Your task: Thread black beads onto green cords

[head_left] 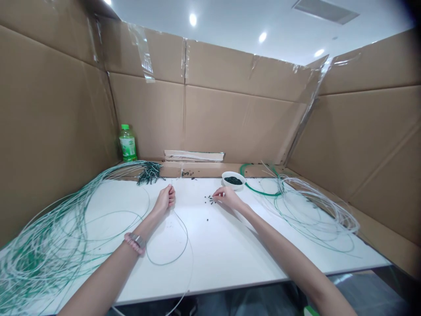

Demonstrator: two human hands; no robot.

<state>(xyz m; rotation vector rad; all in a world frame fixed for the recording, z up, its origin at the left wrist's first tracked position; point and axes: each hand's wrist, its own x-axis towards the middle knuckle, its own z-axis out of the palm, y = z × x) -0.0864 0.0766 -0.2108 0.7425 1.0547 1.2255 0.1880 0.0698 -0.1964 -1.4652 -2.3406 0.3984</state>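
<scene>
Two bare hands above a white table [210, 259]: left hand [166, 199], fingers [170, 196] curled together and clamped on a thin green-and-white wire [187, 239] looping down across the tabletop; right hand [228, 197], fingertips [217, 192] drawn together just beside scattered black beads [209, 200], any grip impossible to tell. Nearby, a white bowl [233, 181] of dark beads; wire coils [312, 215] on both sides.

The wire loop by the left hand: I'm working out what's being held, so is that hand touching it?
Touching. The head view shows the left hand curled closed, with the wire loop running out from beneath its fingers.
</scene>
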